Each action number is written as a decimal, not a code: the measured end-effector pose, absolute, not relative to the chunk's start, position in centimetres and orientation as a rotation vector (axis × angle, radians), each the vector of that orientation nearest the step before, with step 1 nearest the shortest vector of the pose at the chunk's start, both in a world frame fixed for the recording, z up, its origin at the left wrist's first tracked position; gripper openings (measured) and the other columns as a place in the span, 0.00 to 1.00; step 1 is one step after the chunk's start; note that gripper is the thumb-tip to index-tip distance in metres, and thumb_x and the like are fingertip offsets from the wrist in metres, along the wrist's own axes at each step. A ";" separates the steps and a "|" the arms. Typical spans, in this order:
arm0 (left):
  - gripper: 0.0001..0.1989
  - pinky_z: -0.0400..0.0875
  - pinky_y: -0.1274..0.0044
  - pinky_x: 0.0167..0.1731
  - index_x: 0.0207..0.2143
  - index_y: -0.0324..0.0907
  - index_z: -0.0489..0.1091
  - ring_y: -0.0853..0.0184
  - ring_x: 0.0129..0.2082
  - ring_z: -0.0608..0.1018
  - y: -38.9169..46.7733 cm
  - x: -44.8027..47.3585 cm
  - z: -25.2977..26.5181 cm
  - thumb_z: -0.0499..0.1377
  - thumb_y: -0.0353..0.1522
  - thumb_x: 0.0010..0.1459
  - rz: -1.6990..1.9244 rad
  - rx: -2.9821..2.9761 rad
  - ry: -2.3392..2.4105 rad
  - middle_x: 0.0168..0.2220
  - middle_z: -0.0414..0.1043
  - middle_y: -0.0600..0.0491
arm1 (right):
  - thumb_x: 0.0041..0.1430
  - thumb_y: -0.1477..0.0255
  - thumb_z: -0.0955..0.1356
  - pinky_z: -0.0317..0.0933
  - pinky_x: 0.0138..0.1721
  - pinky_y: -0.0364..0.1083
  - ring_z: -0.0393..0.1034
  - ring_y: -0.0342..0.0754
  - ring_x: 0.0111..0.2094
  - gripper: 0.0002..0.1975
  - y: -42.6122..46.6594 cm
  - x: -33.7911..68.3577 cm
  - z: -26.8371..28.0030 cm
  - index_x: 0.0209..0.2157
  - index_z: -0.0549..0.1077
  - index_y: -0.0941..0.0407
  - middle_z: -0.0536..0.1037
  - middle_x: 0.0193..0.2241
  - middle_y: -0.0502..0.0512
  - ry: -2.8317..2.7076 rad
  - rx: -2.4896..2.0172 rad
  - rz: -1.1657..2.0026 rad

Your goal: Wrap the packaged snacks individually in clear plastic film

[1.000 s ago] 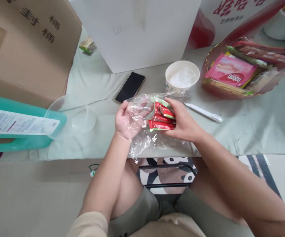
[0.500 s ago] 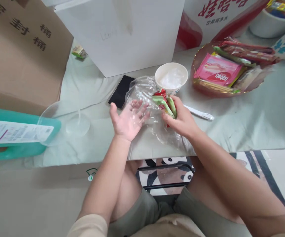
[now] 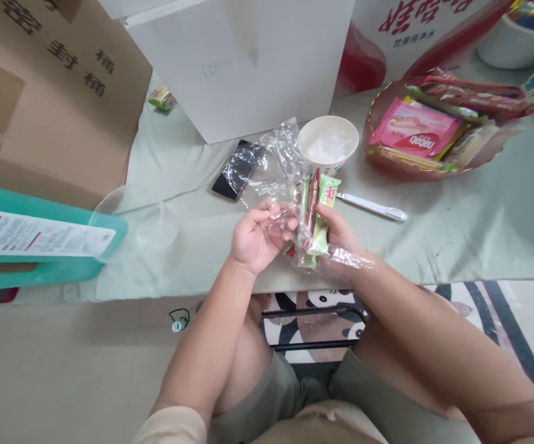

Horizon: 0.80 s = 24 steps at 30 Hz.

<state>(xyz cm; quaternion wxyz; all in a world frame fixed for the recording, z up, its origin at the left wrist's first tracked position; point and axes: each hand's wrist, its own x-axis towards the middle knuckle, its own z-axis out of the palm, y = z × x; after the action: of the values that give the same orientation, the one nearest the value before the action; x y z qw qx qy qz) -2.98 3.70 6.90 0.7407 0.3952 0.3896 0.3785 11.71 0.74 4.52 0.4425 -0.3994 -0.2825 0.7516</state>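
Note:
Several wrapped snack bars (image 3: 320, 213), green and dark red, are gripped upright side by side in my right hand (image 3: 341, 237). A clear plastic bag (image 3: 283, 148) spreads around them, from beside the paper cup down over my right wrist. My left hand (image 3: 262, 237) has its fingers curled and closed on the bag's thin film, just left of the bars. Beyond the bars stands a white paper cup (image 3: 327, 139) with something whitish and translucent inside. A white-handled utility knife (image 3: 373, 206) lies right of my right hand.
A black phone (image 3: 237, 172) lies partly under the bag. At the right, a gold-rimmed bowl (image 3: 373, 139) holds packaged snacks. A clear plastic lid or dish (image 3: 123, 206) and a green container (image 3: 40, 265) are at left. White (image 3: 248, 74) and brown boxes (image 3: 63, 135) stand behind.
My left hand has gone from spread fingers to curled fingers holding the bag film. The bars have turned more upright and come slightly nearer, and the bag now wraps around them and my right wrist.

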 end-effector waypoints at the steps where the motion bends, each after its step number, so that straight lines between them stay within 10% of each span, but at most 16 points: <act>1: 0.15 0.64 0.72 0.27 0.25 0.44 0.52 0.67 0.27 0.69 3.7 -3.2 7.2 0.57 0.39 0.50 0.835 0.832 0.831 0.34 0.70 0.51 | 0.57 0.47 0.61 0.75 0.36 0.56 0.79 0.58 0.38 0.28 0.6 11.4 4.5 0.48 0.71 0.54 0.82 0.34 0.58 -0.651 -0.937 1.911; 10: 0.24 0.55 0.69 0.26 0.22 0.44 0.49 0.69 0.21 0.57 4.5 -6.0 6.1 0.44 0.51 0.61 1.060 1.016 1.160 0.24 0.56 0.53 | 0.50 0.56 0.71 0.77 0.36 0.58 0.80 0.58 0.35 0.19 0.7 13.1 4.6 0.39 0.74 0.53 0.83 0.32 0.57 -0.408 -0.903 1.892; 17: 0.24 0.50 0.75 0.21 0.19 0.42 0.44 0.74 0.17 0.47 6.9 -4.9 5.1 0.55 0.40 0.60 1.224 0.751 0.883 0.18 0.46 0.59 | 0.45 0.60 0.75 0.76 0.28 0.49 0.77 0.51 0.27 0.18 -0.4 17.1 4.5 0.36 0.78 0.55 0.82 0.28 0.54 -0.351 -1.044 1.702; 24: 0.22 0.53 0.83 0.17 0.19 0.41 0.45 0.81 0.13 0.53 7.3 -3.8 5.4 0.58 0.30 0.54 1.199 0.299 0.551 0.17 0.50 0.62 | 0.46 0.66 0.75 0.70 0.53 0.58 0.75 0.57 0.50 0.24 2.3 25.3 9.3 0.47 0.73 0.52 0.79 0.47 0.55 -1.086 -1.363 0.330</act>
<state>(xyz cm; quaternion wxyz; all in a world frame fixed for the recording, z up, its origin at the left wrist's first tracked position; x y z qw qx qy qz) -3.81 7.32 5.42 0.7798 0.1386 0.2548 0.5548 25.25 2.33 9.32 0.6317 -0.5957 -0.4747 0.1442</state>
